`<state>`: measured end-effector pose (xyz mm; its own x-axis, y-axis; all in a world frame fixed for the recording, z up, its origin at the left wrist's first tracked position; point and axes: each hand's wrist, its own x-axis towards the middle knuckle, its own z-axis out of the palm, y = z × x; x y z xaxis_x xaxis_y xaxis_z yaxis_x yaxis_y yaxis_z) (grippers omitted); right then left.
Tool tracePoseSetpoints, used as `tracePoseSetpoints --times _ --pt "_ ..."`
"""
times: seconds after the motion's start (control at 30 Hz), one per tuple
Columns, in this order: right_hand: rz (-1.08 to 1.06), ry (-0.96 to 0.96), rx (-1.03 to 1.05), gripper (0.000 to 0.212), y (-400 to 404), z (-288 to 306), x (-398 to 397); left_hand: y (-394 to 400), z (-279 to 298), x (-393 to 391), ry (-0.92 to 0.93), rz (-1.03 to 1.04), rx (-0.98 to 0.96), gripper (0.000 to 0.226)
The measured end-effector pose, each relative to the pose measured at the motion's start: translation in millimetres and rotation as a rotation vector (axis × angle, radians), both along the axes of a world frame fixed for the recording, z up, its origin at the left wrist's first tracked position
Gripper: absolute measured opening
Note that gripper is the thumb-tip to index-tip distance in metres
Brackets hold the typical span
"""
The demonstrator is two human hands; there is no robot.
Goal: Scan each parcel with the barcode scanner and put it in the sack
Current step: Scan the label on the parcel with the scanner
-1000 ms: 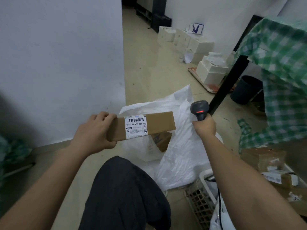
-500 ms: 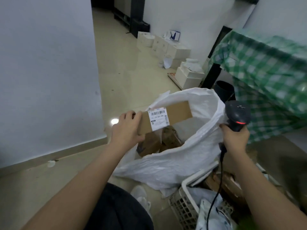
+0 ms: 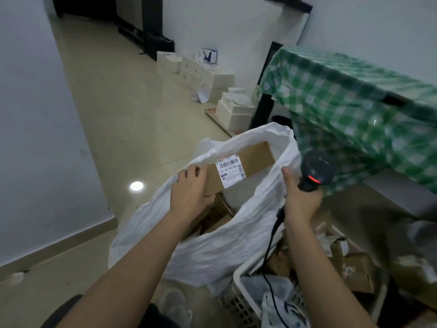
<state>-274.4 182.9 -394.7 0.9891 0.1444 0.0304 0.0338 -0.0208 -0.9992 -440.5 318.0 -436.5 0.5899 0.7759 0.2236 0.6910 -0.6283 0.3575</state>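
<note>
Brown cardboard fills your left hand: your fingers curl over the near end of the long parcel, thumb underneath, and you hold it tilted inside the open mouth of the white sack, its far end up against the sack's back wall. A white barcode label faces up near your fingers. Below the parcel, other brown boxes lie in the sack. At the sack's right rim, your right hand is wrapped around the handle of the black barcode scanner, thumb raised against the plastic edge; a red light glows on the scanner's head and its black cable drops toward the white basket at the lower right, which holds more packages. A green checked cloth drapes the table just beyond the scanner.
</note>
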Motion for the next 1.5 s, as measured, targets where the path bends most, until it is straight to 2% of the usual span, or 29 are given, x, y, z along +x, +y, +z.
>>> tracePoseSetpoints --times 0.07,0.1,0.2,0.3,0.37,0.5,0.6,0.67,0.7,0.77,0.8,0.87,0.9,0.93,0.97,1.0,1.1,1.17,1.27,1.37,1.43,1.5 --pt "0.008 -0.085 -0.104 0.102 4.9 -4.8 -6.5 -0.7 -2.3 2.4 0.004 -0.010 0.004 0.074" --pt "0.010 -0.131 -0.153 0.100 6.7 -5.5 -8.8 -0.9 -2.9 3.3 0.008 -0.014 0.005 0.074" --pt "-0.009 -0.236 -0.259 0.084 13.6 -3.9 -13.4 -4.8 -3.9 4.5 -0.003 -0.030 0.032 0.072" --pt "-0.014 -0.276 -0.350 0.056 15.2 -3.7 -12.4 -9.8 -2.3 7.6 0.007 -0.054 0.055 0.072" --pt "-0.012 -0.237 -0.308 0.045 7.0 -4.3 -9.0 -14.0 -0.1 5.2 0.011 -0.048 0.056 0.074" --pt "-0.027 -0.232 -0.173 0.046 -37.0 1.9 -4.1 -21.8 -8.2 -12.6 -0.009 -0.074 0.123 0.074" --pt "-0.057 -0.258 -0.145 0.047 -73.2 2.2 2.3 -33.2 -24.7 -17.8 0.131 -0.189 0.119 0.075" --pt "-0.045 -0.258 -0.173 0.048 -86.2 1.3 2.8 -42.6 -40.3 -14.1 0.220 -0.273 0.025 0.078" --pt "-0.033 -0.252 -0.190 0.048 -90.1 1.3 1.8 -47.3 -45.6 -12.0 0.214 -0.307 -0.091 0.082" --pt "-0.006 -0.228 -0.215 0.047 -95.3 1.2 -1.2 -56.9 -50.8 -11.0 0.134 -0.373 -0.312 0.079" --pt "0.004 -0.219 -0.224 0.045 -97.1 0.8 -2.1 -61.1 -50.7 -12.7 0.066 -0.396 -0.324 0.068" --pt "0.026 -0.215 -0.232 0.041 -100.0 -0.8 -2.7 -66.0 -44.0 -20.6 -0.167 -0.358 -0.112 0.036" --pt "0.042 -0.222 -0.229 0.039 -100.8 -1.7 -2.8 -65.5 -39.0 -24.6 -0.283 -0.291 0.033 0.025" --pt "0.060 -0.229 -0.226 0.039 -100.8 -2.8 -2.6 -62.1 -33.3 -27.1 -0.380 -0.211 0.152 0.024" --pt "0.080 -0.232 -0.226 0.039 -100.1 -3.2 -2.7 -55.8 -27.0 -27.7 -0.435 -0.139 0.225 0.033" --pt "0.092 -0.230 -0.226 0.040 -98.5 -4.0 -3.1 -46.5 -22.2 -25.7 -0.430 -0.090 0.218 0.048" --pt "0.090 -0.229 -0.222 0.041 -92.1 -0.8 -3.9 -7.3 -14.3 -5.6 -0.196 -0.057 -0.045 0.100" --pt "0.094 -0.219 -0.227 0.039 -86.4 3.8 -1.8 11.6 -14.1 12.9 -0.073 -0.094 -0.170 0.106" --pt "0.115 -0.189 -0.216 0.033 -74.2 8.2 7.9 30.6 -18.0 34.9 -0.053 -0.080 -0.350 0.069" --pt "0.106 -0.196 -0.230 0.028 -56.3 10.9 22.0 47.0 -21.2 47.6 0.000 -0.128 -0.295 0.033" --pt "0.096 -0.198 -0.238 0.028 -42.0 11.5 34.6 58.2 -19.9 54.7 -0.017 -0.129 -0.221 0.026" --pt "0.088 -0.204 -0.241 0.031 -26.0 13.7 51.8 72.4 -9.3 64.4 -0.126 -0.047 -0.192 0.026"
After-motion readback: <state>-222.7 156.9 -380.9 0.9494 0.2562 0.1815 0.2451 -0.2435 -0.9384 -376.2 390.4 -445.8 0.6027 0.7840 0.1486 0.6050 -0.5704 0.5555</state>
